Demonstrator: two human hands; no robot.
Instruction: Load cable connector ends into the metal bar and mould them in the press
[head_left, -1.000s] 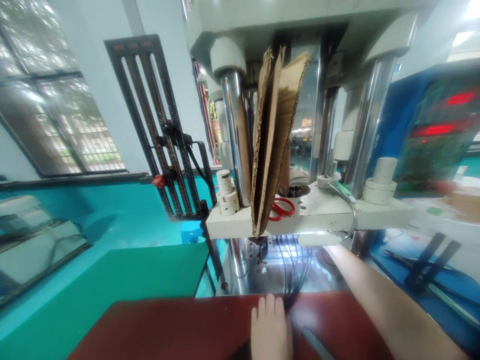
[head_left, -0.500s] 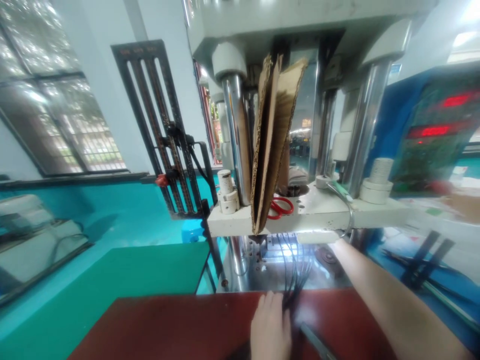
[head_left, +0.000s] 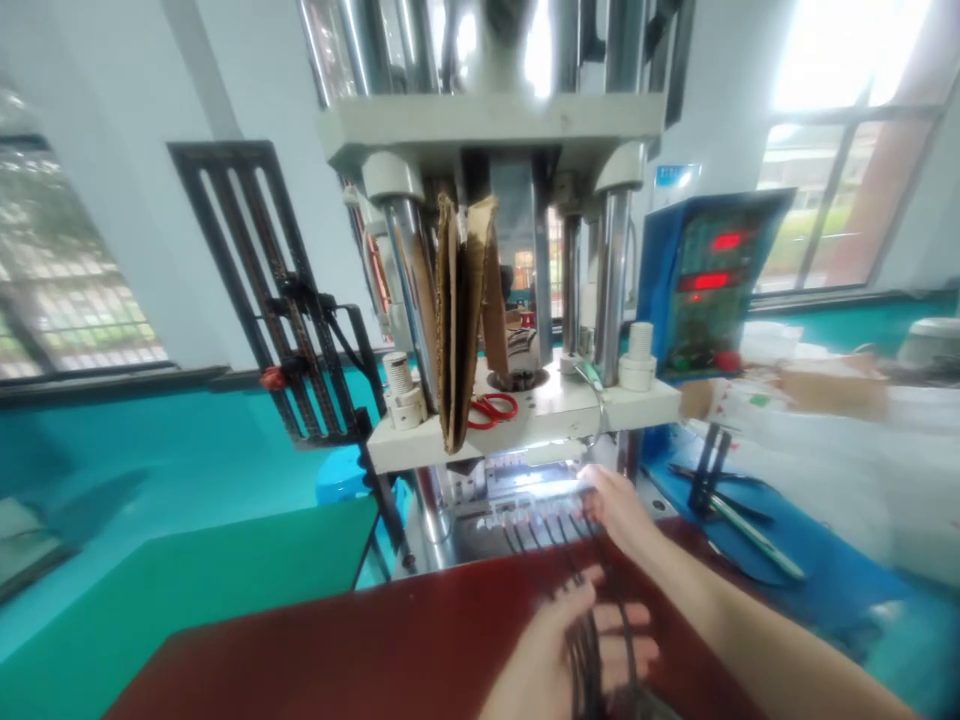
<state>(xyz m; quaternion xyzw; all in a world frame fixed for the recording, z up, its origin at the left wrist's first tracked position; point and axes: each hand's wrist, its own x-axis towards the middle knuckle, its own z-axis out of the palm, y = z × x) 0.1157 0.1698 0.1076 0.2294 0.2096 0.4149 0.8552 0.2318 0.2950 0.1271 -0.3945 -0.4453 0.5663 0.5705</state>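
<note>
My right hand pinches the right end of a clear plastic strip, just in front of the press's lower opening. Several thin black cables hang from that strip toward me. Over the red-brown table, my left hand is turned palm up and holds the cable bundle, which runs across its palm and loosely curled fingers. Motion smears both hands and the cables somewhat. Behind the strip, a bright light shines on the press's metal bed.
Folded cardboard and red-handled scissors rest on the press's white plate. A blue control box with red digits stands right, above a blue surface with tools. The red-brown table lies in front, a green tabletop left.
My right hand has come out from under the white plate with the clear strip. The left hand has turned palm up under the cables. The view has shifted right and back.
</note>
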